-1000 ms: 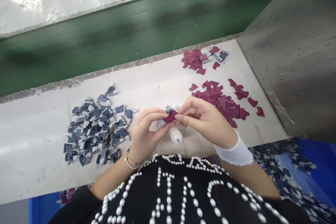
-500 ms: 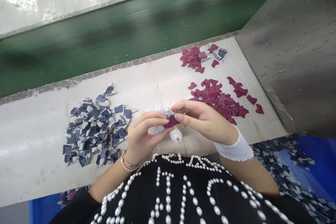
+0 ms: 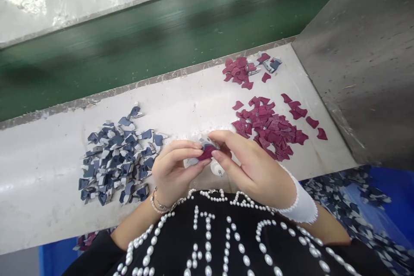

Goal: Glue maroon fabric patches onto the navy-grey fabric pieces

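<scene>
My left hand [image 3: 173,170] and my right hand [image 3: 255,166] meet over the near edge of the white table [image 3: 48,172]. Between their fingertips they pinch a small maroon piece [image 3: 207,152] pressed against a blue and grey piece [image 3: 204,142]. A small white bottle [image 3: 217,167] with a fine nozzle lies on the table just under the fingers, partly hidden by my right hand. A heap of blue and grey pieces [image 3: 118,155] lies to the left of my left hand. A heap of maroon pieces [image 3: 270,127] lies just beyond my right hand.
A smaller maroon cluster [image 3: 241,71] with a few blue pieces lies farther back near the table's far edge. A green conveyor belt [image 3: 161,39] runs behind the table. A grey metal panel [image 3: 365,60] rises at the right. A blue bin [image 3: 362,207] holding more blue pieces sits below right.
Both hands have drawn slightly nearer to me and lower, still pinching the joined pieces. My right hand has turned over more, now covering most of the bottle.
</scene>
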A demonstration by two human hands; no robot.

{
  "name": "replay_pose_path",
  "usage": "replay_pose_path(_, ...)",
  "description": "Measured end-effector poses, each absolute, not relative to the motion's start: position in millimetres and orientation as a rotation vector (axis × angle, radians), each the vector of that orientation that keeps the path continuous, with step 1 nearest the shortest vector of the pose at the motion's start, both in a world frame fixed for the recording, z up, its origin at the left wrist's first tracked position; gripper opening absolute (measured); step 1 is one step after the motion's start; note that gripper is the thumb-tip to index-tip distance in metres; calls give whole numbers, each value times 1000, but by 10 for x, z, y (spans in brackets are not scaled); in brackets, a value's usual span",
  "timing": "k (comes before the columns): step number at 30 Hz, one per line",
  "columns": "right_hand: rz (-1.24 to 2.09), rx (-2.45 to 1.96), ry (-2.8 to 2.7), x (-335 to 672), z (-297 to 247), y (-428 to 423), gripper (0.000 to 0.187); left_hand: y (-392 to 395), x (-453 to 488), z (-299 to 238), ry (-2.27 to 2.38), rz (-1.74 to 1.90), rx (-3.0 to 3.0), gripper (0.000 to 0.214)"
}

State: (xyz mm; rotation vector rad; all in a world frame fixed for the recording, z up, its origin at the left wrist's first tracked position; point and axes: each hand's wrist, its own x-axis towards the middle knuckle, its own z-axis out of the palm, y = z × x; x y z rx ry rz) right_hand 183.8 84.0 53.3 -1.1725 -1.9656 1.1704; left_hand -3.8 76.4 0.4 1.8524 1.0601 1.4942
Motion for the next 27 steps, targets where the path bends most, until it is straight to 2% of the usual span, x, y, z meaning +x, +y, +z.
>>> replay_pose_path(6,1004,-1053,-2084,1866,578,844,18,705,-10,5,1047,1515,1670,35)
replay_pose_path(9,984,-1088,-2164,1885,602,846,20,703,-15,115,1066,1239,1467,39)
replay_pose_path(13,904,-1029,-2319,1931,607,830,26,726,-74,260,1090,936,1545,25)
replay_pose_path(18,855,-922,-2401,1957,616,838,29,732,-112,287,1094,924,1526,19)
replay_pose_path(24,867,-951,-2396,1949,618,842,25,751,-98,332,1142,812,1676,29)
replay_pose_path(27,879,-973,-2384,1951,622,833,22,743,-93,361,1208,790,1767,19)
